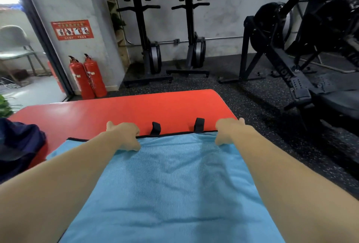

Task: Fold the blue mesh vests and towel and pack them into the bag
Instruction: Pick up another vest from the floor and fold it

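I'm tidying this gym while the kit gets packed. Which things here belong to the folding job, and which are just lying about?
Job: towel, gripped at its far edge by the left hand and right hand; dark blue heap at left (vests or bag, cannot tell); mat under the towel.
Lying about: extinguishers; rowers; chair.

Towel (171, 180) lies on the mat (136, 107); cloth heap (17, 145) at nine o'clock, fire extinguishers (87, 76) at eleven, rowing machines (155, 57) at twelve.

One head-worn wide-angle view looks forward and down, close over the towel (174, 184) at lower centre; the wall (223, 19) fills the top.
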